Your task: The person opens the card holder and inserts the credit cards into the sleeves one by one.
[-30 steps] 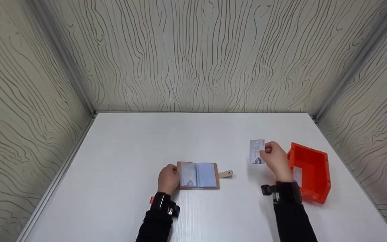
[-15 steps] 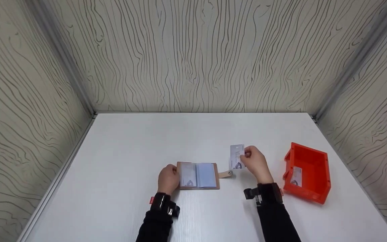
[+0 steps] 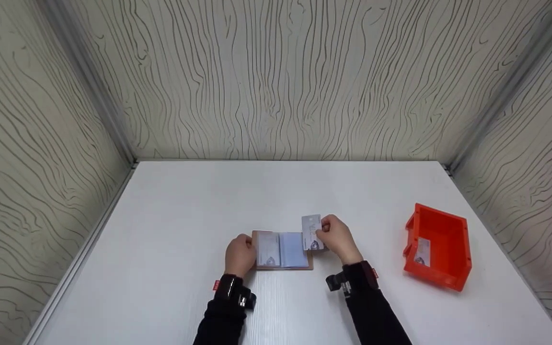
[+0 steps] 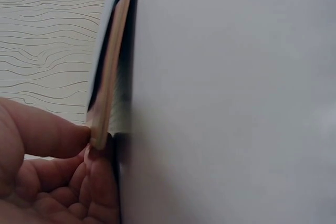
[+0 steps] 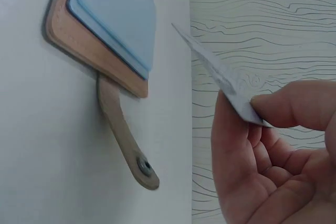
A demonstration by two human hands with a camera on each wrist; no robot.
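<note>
A tan card holder [image 3: 310, 262] lies spread wide on the table, with clear plastic sleeves inside. Its left sleeve [image 3: 268, 249] has a card in it; the right sleeve [image 3: 293, 250] looks plain bluish. My left hand [image 3: 240, 255] pinches the holder's left cover edge between thumb and fingers, as the left wrist view shows up close. Between thumb and forefinger my right hand [image 3: 338, 238] pinches a silver-grey card [image 3: 311, 231], held upright so that it overlaps the holder's upper right corner in the head view. The snap strap [image 5: 126, 135] sticks out from the cover's edge.
An orange-red plastic bin [image 3: 443, 239] stands on the right of the white table [image 3: 185, 206], with another card [image 3: 422, 252] inside it. Wood-grain patterned panels [image 3: 276, 81] rise behind and at both sides.
My right hand has carried the card leftward from beside the bin to the holder's right side. My left hand and the holder have stayed in place.
</note>
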